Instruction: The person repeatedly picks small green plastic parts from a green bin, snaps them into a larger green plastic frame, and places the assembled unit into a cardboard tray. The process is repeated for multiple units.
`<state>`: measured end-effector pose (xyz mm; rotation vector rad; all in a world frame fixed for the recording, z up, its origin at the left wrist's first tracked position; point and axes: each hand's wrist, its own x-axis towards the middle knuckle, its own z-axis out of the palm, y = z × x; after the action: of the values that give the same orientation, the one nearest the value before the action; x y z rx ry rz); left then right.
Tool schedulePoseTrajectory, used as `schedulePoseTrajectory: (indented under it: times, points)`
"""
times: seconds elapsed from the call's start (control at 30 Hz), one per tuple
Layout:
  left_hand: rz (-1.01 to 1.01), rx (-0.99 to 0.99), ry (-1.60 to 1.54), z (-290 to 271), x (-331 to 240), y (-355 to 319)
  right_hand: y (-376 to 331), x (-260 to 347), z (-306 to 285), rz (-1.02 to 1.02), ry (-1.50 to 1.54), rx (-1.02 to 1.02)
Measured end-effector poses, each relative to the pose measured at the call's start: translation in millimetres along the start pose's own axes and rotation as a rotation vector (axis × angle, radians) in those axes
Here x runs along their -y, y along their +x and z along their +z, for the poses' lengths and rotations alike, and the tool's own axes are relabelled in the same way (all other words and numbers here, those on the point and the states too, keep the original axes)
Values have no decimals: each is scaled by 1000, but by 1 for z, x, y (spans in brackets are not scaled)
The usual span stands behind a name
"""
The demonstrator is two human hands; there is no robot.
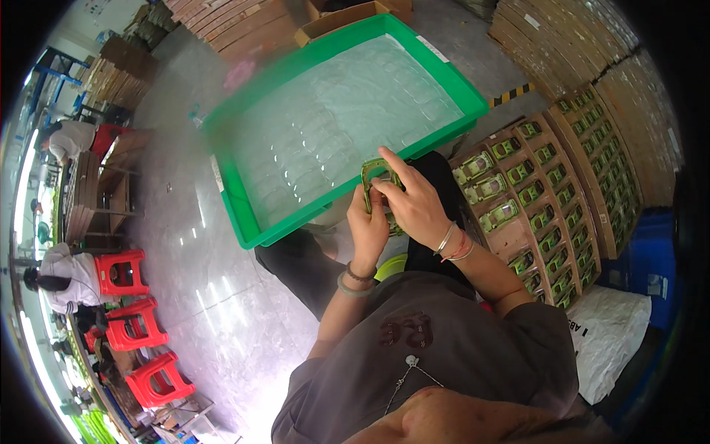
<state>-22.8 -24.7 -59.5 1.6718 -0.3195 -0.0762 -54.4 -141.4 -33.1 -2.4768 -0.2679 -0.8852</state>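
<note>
Both hands are working a small green toy car [375, 177] over the lap.

The left hand [367, 222] is cupping it from below while the right hand [414, 203] is pinching its top edge — both closed on it, just in front of the green tray [244, 222] lined with clear plastic. Cardboard racks [540, 207] of matching green cars are standing just to the right — red stools [137, 318] well off to the left.
</note>
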Motion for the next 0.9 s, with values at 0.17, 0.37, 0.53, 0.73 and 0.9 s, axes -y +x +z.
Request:
schedulePoseTrajectory:
  times: [0.17, 0.37, 0.53, 0.73, 0.9]
  points:
    - [144, -52, 50, 23, -7, -1, -21, -3, 9, 375, 372, -434]
    - [267, 27, 169, 50, 11, -11, -67, -26, 25, 810, 917, -363]
    - [178, 120, 95, 70, 17, -21, -83, -34, 10, 824, 736, -405]
    - [221, 176, 92, 88, 18, -25, -100, -40, 6, 868, 693, -502]
    - [172, 274, 160, 101, 23, -29, -109, -44, -5, 944, 507, -492]
